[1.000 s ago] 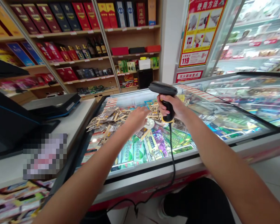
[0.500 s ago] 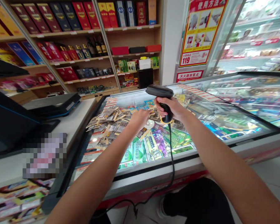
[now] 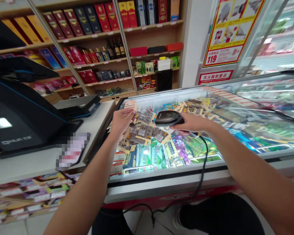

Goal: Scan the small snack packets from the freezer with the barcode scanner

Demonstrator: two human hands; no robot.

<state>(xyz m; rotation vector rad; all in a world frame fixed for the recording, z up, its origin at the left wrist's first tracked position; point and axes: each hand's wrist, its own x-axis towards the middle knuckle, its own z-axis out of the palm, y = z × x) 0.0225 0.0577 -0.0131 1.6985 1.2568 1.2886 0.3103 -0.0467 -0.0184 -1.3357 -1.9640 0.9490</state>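
My right hand is wrapped round the handle of a black barcode scanner, whose head is tipped down towards the packets on the freezer lid. My left hand grips the edge of a fanned bunch of small snack packets that lie on the glass, barcode sides up. The scanner's black cable hangs down over the freezer's front edge. Under the glass lie green and purple ice cream packs.
The chest freezer has a sliding glass lid and a grey front rim. Left of it is a white counter with a black till screen and a scale. Shelves of boxed goods line the back wall.
The scanner has come down from upright to point at the packets. My left hand has moved left and taken hold of the bunch of packets. The camera has shifted left.
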